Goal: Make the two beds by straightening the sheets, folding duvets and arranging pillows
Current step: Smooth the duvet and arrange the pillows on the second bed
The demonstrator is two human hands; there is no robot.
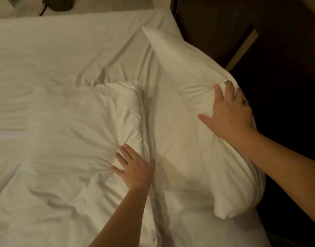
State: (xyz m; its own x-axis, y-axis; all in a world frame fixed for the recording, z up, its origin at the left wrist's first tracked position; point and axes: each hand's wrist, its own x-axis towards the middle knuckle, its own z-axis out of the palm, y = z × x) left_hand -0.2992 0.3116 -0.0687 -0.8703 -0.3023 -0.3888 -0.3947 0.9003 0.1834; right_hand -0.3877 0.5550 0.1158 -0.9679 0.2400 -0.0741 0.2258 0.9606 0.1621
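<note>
Quickly, left to right. At 10 o'clock, wrinkled sheet (64, 41); below it toward 8, heaped duvet (73, 131). At 6, left hand (135, 168), fingers straight and spread, pressing flat on duvet's right edge, gripping nothing. Just right of it, pillow (188, 139), long axis from 11 to 5 o'clock, right side raised beside dark wood panel (224, 24) at 1. At 3, right hand (231, 111), fingers dug into bunched pillow fabric, thumb splayed, holding it. Nearer to pillow: right hand. Probably needs laying flat next. Containers: maybe a dark bag (60, 4) at 11, contents hidden.
</note>
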